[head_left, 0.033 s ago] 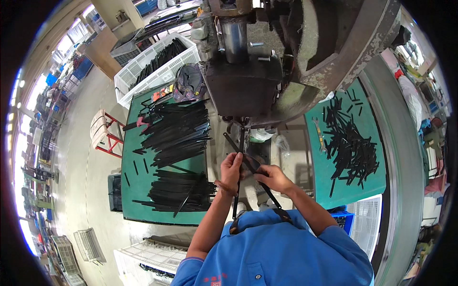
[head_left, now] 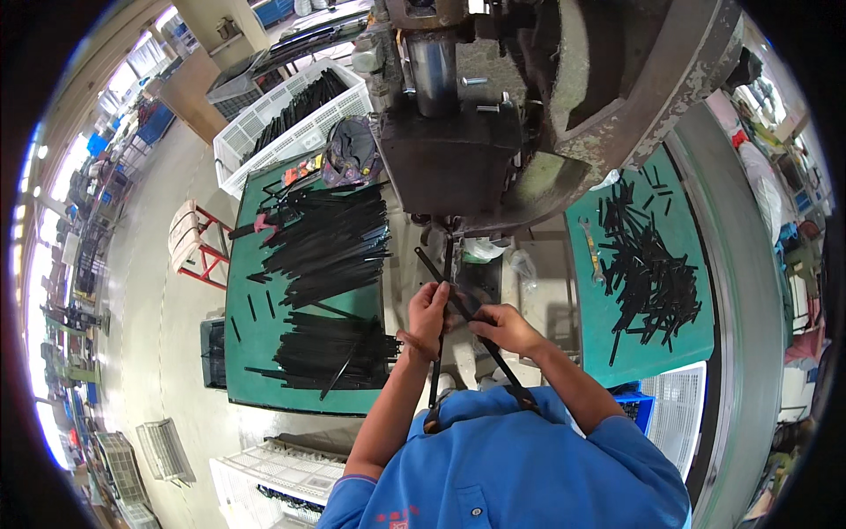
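In front of the press, my left hand [head_left: 426,310] is closed with thumb and fingers on a long black flat strip [head_left: 429,264]. The strip runs slantwise from upper left down to the right. My right hand [head_left: 506,330] pinches the same strip farther down, beside a dark wider part. A second dark strip [head_left: 435,379] extends below my left hand toward my waist; what holds it is hidden. Above both hands stands the press's dark block [head_left: 449,163], apart from the fingers.
On the left green table [head_left: 248,322] lie stacks of black strips [head_left: 326,247] and a hammer [head_left: 256,227]. The right green table [head_left: 599,331] bears a heap of short black pieces [head_left: 652,282] and a wrench [head_left: 591,251]. A white crate [head_left: 227,167] stands behind at left.
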The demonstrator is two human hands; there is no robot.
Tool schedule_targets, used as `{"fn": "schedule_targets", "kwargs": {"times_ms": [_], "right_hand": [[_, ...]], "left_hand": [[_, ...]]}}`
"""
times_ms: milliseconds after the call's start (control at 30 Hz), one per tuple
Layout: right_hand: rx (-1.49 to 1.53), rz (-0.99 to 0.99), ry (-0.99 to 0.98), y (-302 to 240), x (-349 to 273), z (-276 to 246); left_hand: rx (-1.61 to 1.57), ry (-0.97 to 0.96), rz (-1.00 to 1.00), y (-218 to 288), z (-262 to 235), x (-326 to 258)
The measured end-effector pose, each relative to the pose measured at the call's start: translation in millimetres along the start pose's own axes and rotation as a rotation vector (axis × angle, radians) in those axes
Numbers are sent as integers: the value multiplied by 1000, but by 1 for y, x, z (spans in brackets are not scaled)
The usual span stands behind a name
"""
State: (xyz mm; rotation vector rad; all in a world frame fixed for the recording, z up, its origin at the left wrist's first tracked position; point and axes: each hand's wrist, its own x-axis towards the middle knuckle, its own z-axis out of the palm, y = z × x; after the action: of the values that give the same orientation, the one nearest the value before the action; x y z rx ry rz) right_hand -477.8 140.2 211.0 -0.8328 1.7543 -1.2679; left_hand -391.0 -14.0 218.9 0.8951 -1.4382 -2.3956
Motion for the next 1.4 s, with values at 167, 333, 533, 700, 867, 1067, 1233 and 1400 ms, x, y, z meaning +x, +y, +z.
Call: {"fn": "schedule_targets", "kwargs": {"times_ms": [167,333,533,700,867,1067,1233,1400], "right_hand": [[-331,-200,233,19,55,-56],[-473,-574,671,100,196,-88],[-448,-409,603,188,271,-79],[-672,-243,622,136,244,-102],[-568,-744,734,64,174,-89],[217,-468,270,5,133,-36],[441,-222,283,-26,125,-22],[715,-15,169,-36,109,-38]], "left_hand": [[159,0,-12,1,-5,4],[49,-20,-30,-6,1,3],[34,30,-46,-11,1,3],[7,28,-22,-14,3,4],[23,11,-27,-14,1,5],[-20,-31,5,-17,-2,7],[-7,-47,-13,-17,-5,7],[-39,-66,-9,-16,-7,8]]}}
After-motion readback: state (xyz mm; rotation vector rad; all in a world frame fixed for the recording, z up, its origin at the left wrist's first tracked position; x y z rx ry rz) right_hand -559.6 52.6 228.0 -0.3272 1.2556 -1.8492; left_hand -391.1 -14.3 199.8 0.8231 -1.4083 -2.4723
